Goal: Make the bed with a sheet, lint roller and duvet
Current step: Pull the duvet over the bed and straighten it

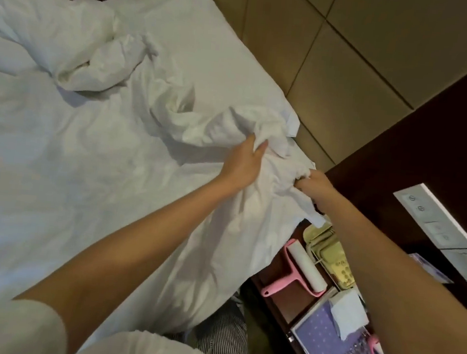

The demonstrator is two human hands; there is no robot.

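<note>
Currently on the sheet step, by the look of it. Gripping a bunched fold of the white sheet (pixel 99 169) with left hand (pixel 246 161), curled fingers dug into the cloth and thumb clamped against it. Clutching more of the same cloth with right hand (pixel 316 182), closed tight round it; fingertips buried, so no telling how deep. Working with both hands close together at the head-end corner of the bed (pixel 211 274), on the nightstand (pixel 280 304) side. Elsewhere flat but wrinkled across the bed. Could equally be duvet cover in the bunch rather than sheet: all white, no seam visible.

Duvet (pixel 55 31) heaped at the far side, well apart from both hands, not yet spread. Pillow (pixel 210 46) just behind the bunch. Lint roller (pixel 303 266) lying untouched on the nightstand, just beside the phone (pixel 335 261).

Next, probably: keep both grips, pull the slack out toward the corner, then tuck down the side. Needs tension from both hands at once, else just moves the wrinkles around. Worth watching the loose tail hanging under the right hand, just above the phone: could snag or drag it. Roller and duvet after that.
</note>
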